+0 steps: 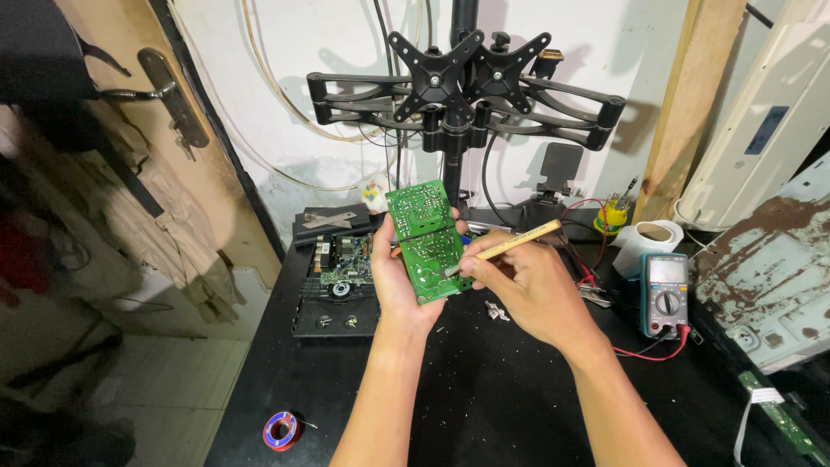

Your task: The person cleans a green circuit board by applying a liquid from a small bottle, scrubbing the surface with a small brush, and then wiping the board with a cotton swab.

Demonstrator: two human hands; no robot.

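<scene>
- Left hand (396,281) raised over the black table (484,389), fingers wrapped round the left edge of a green board (425,240), thumb on its near face.
- Board held upright, solder side toward the camera, tilted slightly to the right, above the table's middle.
- Right hand (527,290) just right of the board, fingers pinched round a brush (510,246) with a pale wooden handle.
- Brush tip touching the board's lower right part; handle slanting up and to the right.
- Behind the left hand, on the table: an opened device (341,277) with a circuit board showing.
- Right of the hands: a multimeter (665,294) lying flat, red lead (648,353) curling near it.
- Farther right and back: a paper roll (648,239).
- Near left on the table: a small spool (282,430) of red and blue wire.
- Far centre: a black monitor stand (462,95) with two empty mounts, against a white wall.
- Small metal bits (496,310) on the table, just under the right hand.
</scene>
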